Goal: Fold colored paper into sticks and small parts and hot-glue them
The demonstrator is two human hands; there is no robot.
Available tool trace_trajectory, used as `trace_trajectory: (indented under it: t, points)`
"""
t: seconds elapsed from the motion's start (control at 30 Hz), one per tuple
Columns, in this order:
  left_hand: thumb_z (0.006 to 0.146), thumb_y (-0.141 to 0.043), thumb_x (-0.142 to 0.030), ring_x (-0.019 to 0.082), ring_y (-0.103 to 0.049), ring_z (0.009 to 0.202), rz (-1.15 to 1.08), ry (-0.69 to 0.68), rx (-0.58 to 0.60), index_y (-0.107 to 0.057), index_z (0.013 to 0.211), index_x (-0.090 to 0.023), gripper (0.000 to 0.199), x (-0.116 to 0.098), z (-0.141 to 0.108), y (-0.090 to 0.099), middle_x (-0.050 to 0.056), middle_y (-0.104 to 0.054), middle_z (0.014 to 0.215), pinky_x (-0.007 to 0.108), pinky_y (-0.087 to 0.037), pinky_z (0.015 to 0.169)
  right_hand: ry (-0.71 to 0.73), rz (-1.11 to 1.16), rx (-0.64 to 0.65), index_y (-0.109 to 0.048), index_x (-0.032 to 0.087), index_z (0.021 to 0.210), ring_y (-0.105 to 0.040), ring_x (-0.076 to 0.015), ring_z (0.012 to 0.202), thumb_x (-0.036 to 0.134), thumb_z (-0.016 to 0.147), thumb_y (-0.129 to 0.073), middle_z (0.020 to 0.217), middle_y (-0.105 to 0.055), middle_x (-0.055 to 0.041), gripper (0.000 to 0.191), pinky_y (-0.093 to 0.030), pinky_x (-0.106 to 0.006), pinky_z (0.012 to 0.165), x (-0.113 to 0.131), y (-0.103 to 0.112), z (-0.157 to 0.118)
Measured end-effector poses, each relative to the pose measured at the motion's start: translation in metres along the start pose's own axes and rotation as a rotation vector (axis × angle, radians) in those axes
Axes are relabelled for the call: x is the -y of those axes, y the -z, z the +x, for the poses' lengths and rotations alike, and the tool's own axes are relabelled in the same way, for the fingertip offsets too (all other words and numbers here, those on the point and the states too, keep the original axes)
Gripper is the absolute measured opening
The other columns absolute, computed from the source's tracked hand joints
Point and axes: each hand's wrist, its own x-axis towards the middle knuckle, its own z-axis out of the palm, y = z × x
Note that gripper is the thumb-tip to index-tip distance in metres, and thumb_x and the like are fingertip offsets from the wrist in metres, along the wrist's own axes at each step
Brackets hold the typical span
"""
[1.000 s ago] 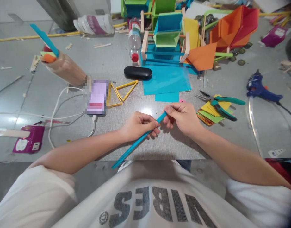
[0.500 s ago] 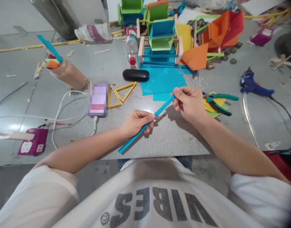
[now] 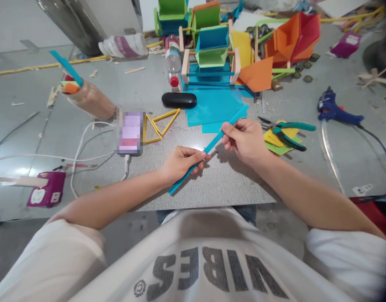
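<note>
A narrow blue paper strip (image 3: 213, 143) slants across in front of me, its lower end near the table's front edge and its upper end over the blue paper sheets (image 3: 212, 109). My left hand (image 3: 184, 162) pinches it around the middle, thumb on top. Higher up, my right hand (image 3: 243, 138) grips it between thumb and fingers, with the strip's tip sticking out past them. Green-handled pliers (image 3: 292, 133) lie to the right of my right hand on yellow and green paper pieces (image 3: 273, 142).
Left stand a phone (image 3: 130, 132) with its cable, yellow stick triangles (image 3: 164, 121) and a cup (image 3: 92, 100) of paper strips. Behind are a black case (image 3: 179, 100), a bottle (image 3: 173, 63) and a wooden-framed paper wheel (image 3: 212, 46). A blue glue gun (image 3: 337, 110) lies right.
My right hand has slid down the strip toward my left hand, so the upper end now shows beyond it. The strip has shifted up and right through my left hand.
</note>
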Motion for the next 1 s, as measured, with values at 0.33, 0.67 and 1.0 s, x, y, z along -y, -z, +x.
trace_trajectory:
  t: [0.33, 0.67, 1.0]
  points:
    - [0.085, -0.095, -0.057, 0.005, -0.052, 0.057, 0.023, -0.039, 0.025, -0.092, 0.098, -0.014, 0.045, 0.006, 0.001, 0.003, 0.000, -0.063, 0.067, 0.020, -0.038, 0.053, 0.115, -0.010, -0.157, -0.066, 0.024, 0.072, -0.056, -0.0089, 0.043, 0.061, 0.079, -0.103, 0.057, -0.065, 0.0032, 0.052, -0.045, -0.022, 0.037, 0.026, 0.033, 0.026]
    - [0.091, -0.087, -0.059, 0.009, -0.044, 0.056, 0.209, -0.183, -0.118, -0.091, 0.097, -0.017, 0.043, 0.006, -0.001, 0.001, -0.001, -0.058, 0.064, 0.026, -0.034, 0.053, -0.069, 0.014, 0.022, -0.068, 0.022, 0.066, -0.060, -0.0109, 0.045, 0.069, 0.064, -0.106, 0.064, -0.074, -0.0034, 0.060, -0.048, -0.025, 0.039, 0.004, -0.009, -0.006]
    - [0.094, -0.086, -0.059, 0.007, -0.055, 0.051, 0.162, -0.119, -0.052, -0.089, 0.103, -0.013, 0.048, 0.006, 0.001, 0.003, 0.002, -0.070, 0.068, 0.021, -0.041, 0.047, 0.026, -0.036, 0.016, -0.071, 0.020, 0.071, -0.066, -0.0133, 0.048, 0.065, 0.074, -0.102, 0.066, -0.077, -0.0062, 0.055, -0.056, -0.026, 0.044, 0.003, 0.002, 0.000]
